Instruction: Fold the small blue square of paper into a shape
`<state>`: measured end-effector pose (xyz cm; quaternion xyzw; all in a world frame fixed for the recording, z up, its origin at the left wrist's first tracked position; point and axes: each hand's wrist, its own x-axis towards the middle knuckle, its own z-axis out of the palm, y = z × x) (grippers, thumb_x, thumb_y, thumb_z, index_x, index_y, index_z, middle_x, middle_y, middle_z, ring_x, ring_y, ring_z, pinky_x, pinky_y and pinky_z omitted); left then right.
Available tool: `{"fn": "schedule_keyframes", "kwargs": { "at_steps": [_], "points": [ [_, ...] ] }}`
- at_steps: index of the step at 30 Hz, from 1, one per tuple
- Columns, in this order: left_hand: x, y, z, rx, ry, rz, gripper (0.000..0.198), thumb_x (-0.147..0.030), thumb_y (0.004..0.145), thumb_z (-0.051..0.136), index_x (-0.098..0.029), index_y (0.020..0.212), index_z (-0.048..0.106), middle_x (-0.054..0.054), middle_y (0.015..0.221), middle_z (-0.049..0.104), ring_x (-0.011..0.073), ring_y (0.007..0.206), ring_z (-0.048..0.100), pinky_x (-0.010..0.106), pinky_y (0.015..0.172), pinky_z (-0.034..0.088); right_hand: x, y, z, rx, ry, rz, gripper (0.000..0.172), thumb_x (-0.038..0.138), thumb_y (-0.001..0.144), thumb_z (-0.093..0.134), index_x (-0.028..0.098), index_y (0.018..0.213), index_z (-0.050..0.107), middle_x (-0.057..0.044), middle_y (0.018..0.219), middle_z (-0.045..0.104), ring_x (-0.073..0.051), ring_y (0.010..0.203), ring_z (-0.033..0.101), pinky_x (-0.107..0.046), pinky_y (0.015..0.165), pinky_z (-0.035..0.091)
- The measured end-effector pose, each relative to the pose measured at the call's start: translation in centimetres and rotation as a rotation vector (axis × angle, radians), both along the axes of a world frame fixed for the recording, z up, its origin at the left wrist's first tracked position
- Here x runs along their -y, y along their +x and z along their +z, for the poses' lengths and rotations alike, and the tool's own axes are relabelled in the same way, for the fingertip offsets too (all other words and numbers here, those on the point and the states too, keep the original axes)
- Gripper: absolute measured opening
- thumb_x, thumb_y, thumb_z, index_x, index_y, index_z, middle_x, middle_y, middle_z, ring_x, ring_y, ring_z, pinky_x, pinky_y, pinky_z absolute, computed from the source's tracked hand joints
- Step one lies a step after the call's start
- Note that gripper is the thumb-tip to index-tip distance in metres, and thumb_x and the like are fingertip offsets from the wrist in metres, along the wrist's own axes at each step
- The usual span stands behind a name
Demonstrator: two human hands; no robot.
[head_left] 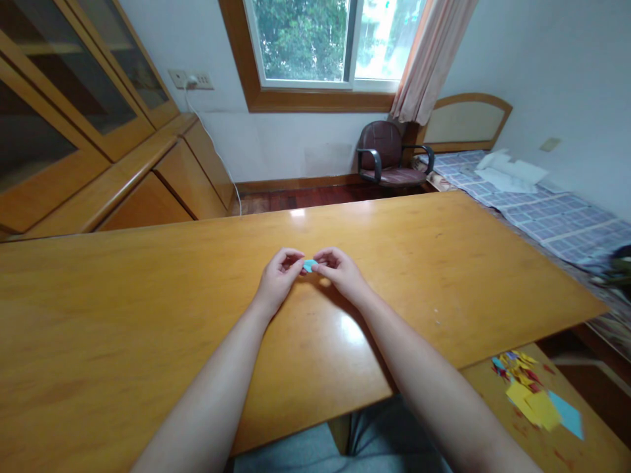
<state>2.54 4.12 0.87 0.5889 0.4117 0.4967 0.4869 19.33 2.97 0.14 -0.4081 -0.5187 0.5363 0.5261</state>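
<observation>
A small light-blue piece of folded paper (309, 265) is held just above the wooden table (148, 295), near its middle. My left hand (279, 276) pinches the paper's left side between thumb and fingers. From the other side, my right hand (340, 272) grips its right end in the same way. The fingertips cover part of the paper, so its full shape is hard to make out.
At the lower right, a lower surface (591, 453) bears yellow sheets (535, 405), a blue sheet (566, 414) and several small coloured folded pieces (517, 368). Beyond the table stand an office chair (387, 154) and a bed (552, 217). A glass-door cabinet (98, 131) is at left.
</observation>
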Motion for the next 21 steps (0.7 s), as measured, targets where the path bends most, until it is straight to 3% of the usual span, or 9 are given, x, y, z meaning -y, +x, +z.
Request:
{"fn": "schedule_keyframes", "kwargs": {
  "at_steps": [4, 10, 16, 21],
  "points": [
    [-0.03, -0.03, -0.24, -0.055, 0.029, -0.025, 0.024, -0.035, 0.075, 0.071, -0.018, 0.088, 0.061, 0.001, 0.083, 0.064, 0.0146, 0.077, 0.063, 0.027, 0.075, 0.050, -0.06, 0.13, -0.03, 0.038, 0.028, -0.004, 0.028, 0.037, 0.072, 0.073, 0.018, 0.089, 0.062, -0.001, 0.082, 0.066, -0.013, 0.077, 0.060, -0.028, 0.075, 0.047],
    [-0.25, -0.09, -0.62, -0.056, 0.044, -0.011, 0.022, -0.036, 0.077, 0.069, -0.018, 0.085, 0.058, 0.000, 0.078, 0.064, 0.0148, 0.073, 0.063, 0.028, 0.072, 0.051, 0.11, -0.10, -0.39, 0.099, 0.096, -0.010, 0.034, 0.031, 0.072, 0.073, 0.020, 0.101, 0.060, -0.002, 0.094, 0.066, -0.014, 0.085, 0.061, -0.029, 0.079, 0.048],
    [-0.10, 0.13, -0.55, 0.024, -0.017, -0.027, 0.022, -0.033, 0.079, 0.066, -0.020, 0.087, 0.050, -0.003, 0.072, 0.061, 0.0126, 0.062, 0.062, 0.026, 0.064, 0.051, 0.39, -0.01, -0.14, 0.123, 0.092, 0.025, 0.026, 0.029, 0.078, 0.068, 0.019, 0.100, 0.060, -0.001, 0.089, 0.066, -0.014, 0.080, 0.061, -0.028, 0.077, 0.047],
    [0.18, 0.14, -0.45, -0.003, -0.015, -0.065, 0.025, -0.035, 0.079, 0.067, -0.019, 0.091, 0.051, -0.002, 0.075, 0.063, 0.0130, 0.066, 0.064, 0.026, 0.066, 0.051, 0.57, 0.12, 0.33, 0.157, 0.098, 0.015, 0.024, 0.030, 0.078, 0.066, 0.020, 0.099, 0.060, -0.001, 0.089, 0.065, -0.014, 0.080, 0.060, -0.028, 0.076, 0.047]
  ]
}}
